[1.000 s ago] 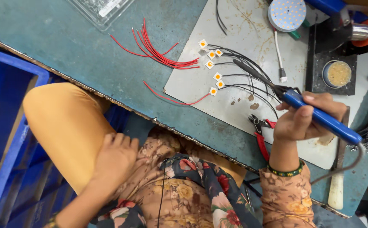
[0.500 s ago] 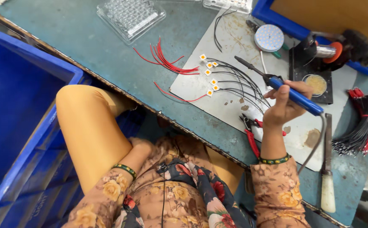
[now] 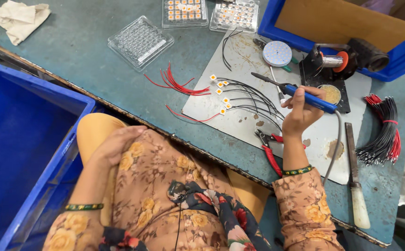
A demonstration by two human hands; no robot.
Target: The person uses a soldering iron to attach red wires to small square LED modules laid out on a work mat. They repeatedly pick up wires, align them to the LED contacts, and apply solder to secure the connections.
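My right hand (image 3: 301,113) grips a blue-handled soldering iron (image 3: 304,96), its tip pointing up-left over a grey work mat (image 3: 239,118). Just left of the hand lie several small square LED chips with black wires attached (image 3: 239,95). A loose bunch of red wires (image 3: 180,85) sits further left on the teal table (image 3: 81,60). My left hand (image 3: 114,144) rests flat on my lap below the table edge, holding nothing. Red-handled cutters (image 3: 270,148) lie near my right wrist.
A soldering stand with a sponge tin (image 3: 331,69), a round LED board (image 3: 277,53), clear plastic trays (image 3: 140,42), a cloth (image 3: 20,18), a bundle of black and red wires (image 3: 383,130) and a file (image 3: 355,181) lie about. Blue bins stand at the left (image 3: 21,148) and the top right (image 3: 398,60).
The view has tilted down and back, showing more of the table. My right hand has lifted the iron off the wires. My left hand has shifted on my lap.
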